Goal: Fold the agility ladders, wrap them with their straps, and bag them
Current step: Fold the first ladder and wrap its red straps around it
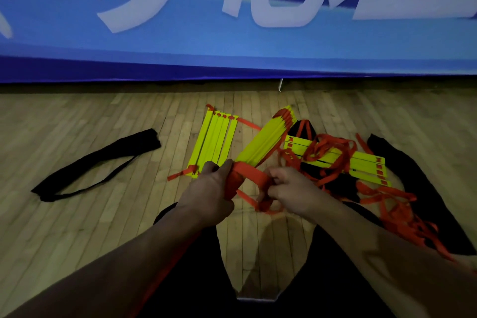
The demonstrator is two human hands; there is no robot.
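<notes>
The left hand [209, 191] grips the near end of a folded stack [260, 144] of yellow rungs, fingers curled round the red strap [247, 175] wound over that end. The stack is held off the floor [103, 214] and slants up and to the right, its far end fanned slightly. The right hand [289, 188] is just beside the left, its fingers pinching a bunch of the same strap, which stretches as a flat band between the 2 hands; a loose loop of it hangs below the right hand.

Behind the left hand, a 2nd ladder [214, 144] lies flat on the floor, its rungs gathered side by side, with short red strap ends poking out at both ends. To the right, a 3rd ladder [361, 162] lies across a black bag [304, 126], partly buried under a tangle [327, 152] of red strap that trails toward the lower right over another black bag [402, 162]. A 3rd black bag [103, 157], long and narrow with a thin loop, lies well apart on the left of the wooden floor.

The person's dark-clad legs [322, 279] frame the bottom of the view. A blue banner [180, 41] with large white characters runs along the back.
</notes>
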